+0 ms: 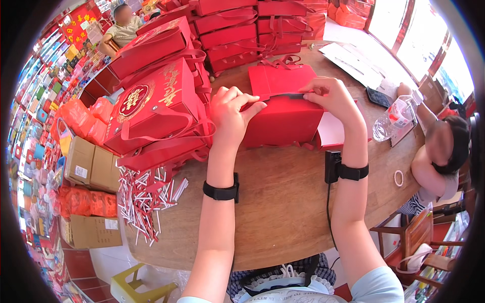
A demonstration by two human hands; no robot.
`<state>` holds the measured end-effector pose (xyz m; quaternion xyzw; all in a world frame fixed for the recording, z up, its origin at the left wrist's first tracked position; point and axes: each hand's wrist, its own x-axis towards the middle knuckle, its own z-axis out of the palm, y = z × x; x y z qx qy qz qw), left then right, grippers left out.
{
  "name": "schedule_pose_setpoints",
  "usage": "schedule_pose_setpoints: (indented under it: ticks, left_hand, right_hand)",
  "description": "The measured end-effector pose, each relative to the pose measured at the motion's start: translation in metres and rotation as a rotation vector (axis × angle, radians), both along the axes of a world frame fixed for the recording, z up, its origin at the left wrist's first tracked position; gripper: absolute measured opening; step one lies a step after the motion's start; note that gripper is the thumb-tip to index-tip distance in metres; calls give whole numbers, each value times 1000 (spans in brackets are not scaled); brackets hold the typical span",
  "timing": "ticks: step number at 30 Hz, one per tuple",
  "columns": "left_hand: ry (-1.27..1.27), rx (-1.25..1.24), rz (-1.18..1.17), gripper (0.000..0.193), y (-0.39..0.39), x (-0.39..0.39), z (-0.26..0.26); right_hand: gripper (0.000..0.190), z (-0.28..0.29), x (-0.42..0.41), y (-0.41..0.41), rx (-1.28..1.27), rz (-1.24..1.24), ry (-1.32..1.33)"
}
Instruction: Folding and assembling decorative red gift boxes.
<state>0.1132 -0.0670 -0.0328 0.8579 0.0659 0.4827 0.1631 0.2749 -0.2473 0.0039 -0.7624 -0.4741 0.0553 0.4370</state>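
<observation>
A red cardboard gift box point(282, 123) stands on the wooden table before me. Its lid panel point(280, 75) rises behind the body, with a dark narrow gap along the top edge. My left hand point(232, 113) pinches the near left end of that edge between thumb and forefinger. At the right end, my right hand point(333, 96) grips the edge with thumb and bent fingers. Part of another red box with a pale inside point(332, 128) shows beside it, under my right forearm.
Finished-looking red gift boxes point(159, 96) with ribbon handles are stacked at left, more point(231, 38) behind. Red and white strips point(146, 204) lie heaped at the table's left. Rightward are a water bottle point(398, 113), a phone point(377, 97), a bracelet point(398, 178) and a person point(435, 170).
</observation>
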Motion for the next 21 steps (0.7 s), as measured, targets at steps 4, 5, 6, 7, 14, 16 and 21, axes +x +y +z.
schedule_pose_setpoints:
  ticks: [4, 5, 6, 7, 14, 16, 21]
  left_hand:
    - [10, 37, 37, 17, 1, 2, -1]
    - [10, 35, 35, 17, -1, 2, -1]
    - [84, -59, 33, 20, -5, 1, 4]
    - [159, -154, 31, 23, -7, 0, 6]
    - [50, -327, 106, 36, -1, 12, -15]
    - [154, -810, -140, 32, 1, 10, -10]
    - [266, -828, -152, 28, 7, 8, -10]
  right_hand:
    - [12, -10, 11, -1, 85, 47, 232]
    - [13, -8, 12, -3, -15, 29, 164]
    - [14, -5, 9, -2, -113, 13, 98]
    - [14, -6, 7, -1, -114, 13, 99]
    - [25, -14, 7, 5, -55, 41, 41]
    - [26, -10, 3, 7, -111, 6, 133]
    - [28, -10, -1, 9, -165, -50, 83]
